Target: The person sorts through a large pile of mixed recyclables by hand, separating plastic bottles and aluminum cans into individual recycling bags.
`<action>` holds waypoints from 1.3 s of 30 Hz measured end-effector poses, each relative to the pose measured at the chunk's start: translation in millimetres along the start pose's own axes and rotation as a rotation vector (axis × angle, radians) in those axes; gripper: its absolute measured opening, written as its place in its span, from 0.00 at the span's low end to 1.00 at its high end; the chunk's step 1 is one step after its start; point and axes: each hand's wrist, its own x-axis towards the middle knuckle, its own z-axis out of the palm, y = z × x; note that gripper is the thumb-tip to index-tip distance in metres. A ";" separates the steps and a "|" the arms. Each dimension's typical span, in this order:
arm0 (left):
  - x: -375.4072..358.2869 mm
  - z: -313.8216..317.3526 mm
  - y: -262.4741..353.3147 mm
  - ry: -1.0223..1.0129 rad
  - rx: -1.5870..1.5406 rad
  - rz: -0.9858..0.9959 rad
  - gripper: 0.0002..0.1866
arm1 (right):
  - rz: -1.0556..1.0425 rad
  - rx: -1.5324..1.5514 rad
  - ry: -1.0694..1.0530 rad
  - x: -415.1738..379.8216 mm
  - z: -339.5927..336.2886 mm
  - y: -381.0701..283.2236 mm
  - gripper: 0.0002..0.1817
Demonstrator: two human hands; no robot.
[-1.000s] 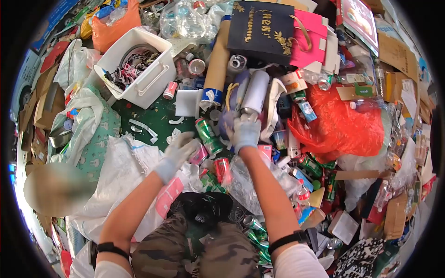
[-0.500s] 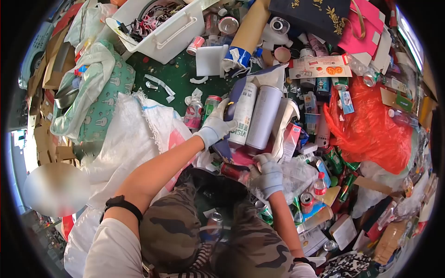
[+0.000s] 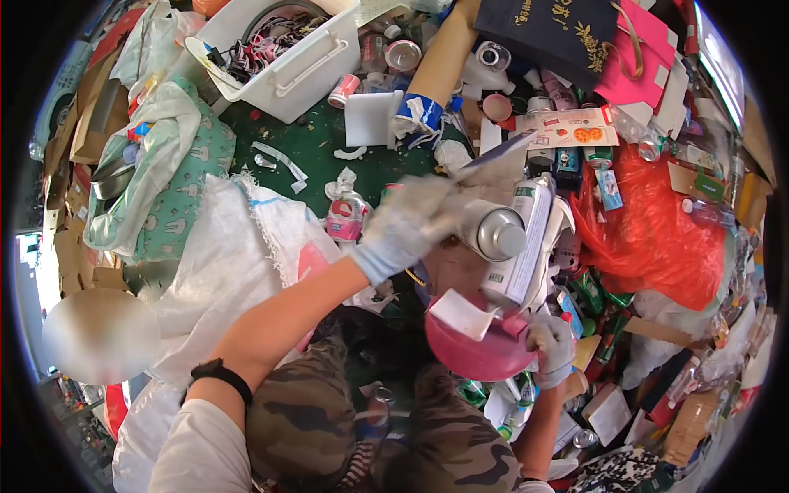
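My right hand (image 3: 551,349), in a white glove, is closed on the edge of a pink plastic bowl (image 3: 485,357) held over my lap. A torn white piece (image 3: 462,315) lies across the bowl's top. My gloved left hand (image 3: 407,218) is smeared by motion; its fingers reach to an aerosol can (image 3: 496,232) whose metal base faces me. I cannot tell whether they grip the can. Just right of it lies a second, white printed can (image 3: 522,246), slanting over the opened box. Left of my left hand stands a pink-labelled bottle (image 3: 347,218).
A white bin (image 3: 283,82) of tangled cords stands at the back left. Beside it are a cardboard tube (image 3: 444,62) and a dark gift bag (image 3: 546,37). A red plastic bag (image 3: 657,234) and mixed bottles lie right; a white woven sack (image 3: 222,255) lies left.
My left hand has moved slightly right and up, toward the cans. The cans have turned and tilted. My right hand has moved right and down, and the pink bowl now shows in it.
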 end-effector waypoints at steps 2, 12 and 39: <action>20.6 22.1 25.1 -0.107 -0.202 0.166 0.41 | 0.305 -0.602 -0.405 9.9 -5.8 -20.4 0.22; 74.5 42.0 52.9 -0.425 -0.388 -0.340 0.48 | 0.480 -1.073 -0.250 84.6 32.0 -8.1 0.42; -156.4 -328.7 -240.7 1.565 -0.983 -1.062 0.37 | -0.006 -0.706 -0.156 75.8 104.4 39.4 0.38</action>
